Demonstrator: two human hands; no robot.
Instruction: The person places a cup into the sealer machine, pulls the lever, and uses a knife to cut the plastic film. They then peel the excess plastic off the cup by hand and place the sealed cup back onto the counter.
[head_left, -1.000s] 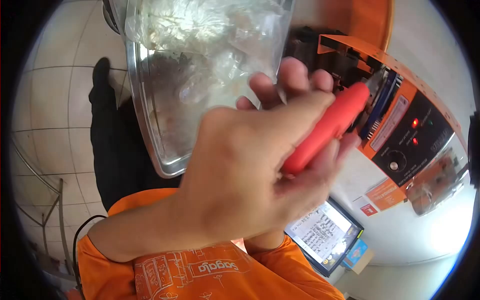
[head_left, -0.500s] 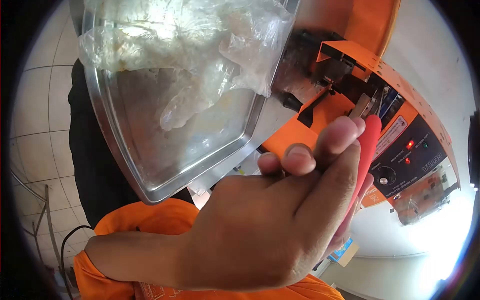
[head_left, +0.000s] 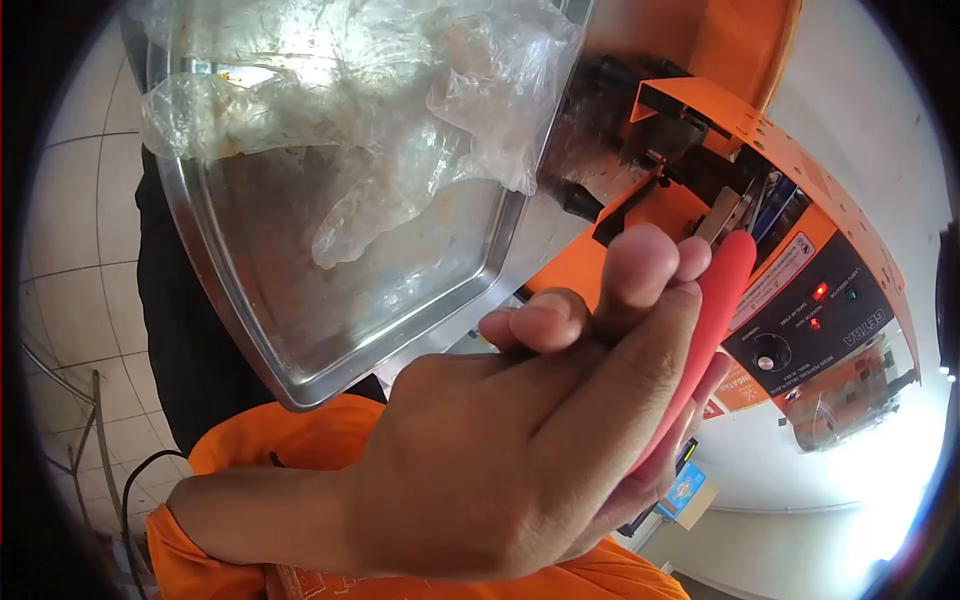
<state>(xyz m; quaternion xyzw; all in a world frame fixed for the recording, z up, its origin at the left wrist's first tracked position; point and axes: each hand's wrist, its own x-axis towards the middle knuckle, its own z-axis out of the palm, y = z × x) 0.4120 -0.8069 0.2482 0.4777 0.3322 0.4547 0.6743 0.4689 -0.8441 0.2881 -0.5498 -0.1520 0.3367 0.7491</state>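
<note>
My left hand (head_left: 500, 450) reaches in from the lower left, its back toward me. Its fingers are closed, with thumb and fingertips pressed against a long red object (head_left: 728, 290) with a rounded end, perhaps a handle. My right hand (head_left: 690, 440) is mostly hidden behind the left; its fingers show on the far side of the red object and lie against it. Beyond the fingertips stands an orange machine (head_left: 800, 200) with a dark control panel, a knob and lit red lamps. Above the hands, a metal tray (head_left: 290, 350) bears crumpled clear plastic (head_left: 400, 110).
Metal legs (head_left: 88, 440) of a stand and a black cable rise at the lower left over the tiled floor (head_left: 70, 220). A blue box (head_left: 685, 490) sits against the wall at the lower right. Black knobs (head_left: 577, 198) stick out beside the tray's right edge.
Both hands and the red object have shifted slightly left, uncovering more of the control panel. The tray and plastic also appear a little farther left. The hold looks the same.
</note>
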